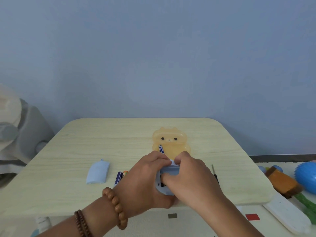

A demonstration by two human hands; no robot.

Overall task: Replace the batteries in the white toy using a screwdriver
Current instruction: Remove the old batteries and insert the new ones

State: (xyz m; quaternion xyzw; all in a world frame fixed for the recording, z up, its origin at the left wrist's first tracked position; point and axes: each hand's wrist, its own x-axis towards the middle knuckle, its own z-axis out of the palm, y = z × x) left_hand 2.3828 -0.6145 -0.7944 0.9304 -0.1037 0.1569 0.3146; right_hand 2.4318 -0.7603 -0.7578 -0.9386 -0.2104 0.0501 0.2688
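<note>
Both hands: you hold the white toy between them, low at the near edge of the worktop.
Left hand: closed around the toy's left side; bead bracelets on the wrist.
Right hand: fingers curled over the toy's top, thumb pressed into the dark open battery slot.
Toy cover: pale blue, lying flat, left of your hands.
Batteries: two beside your left hand; one battery on the orange bear tray, just behind your fingers.
Screwdriver: on the worktop, right of your right hand, partly hidden.
</note>
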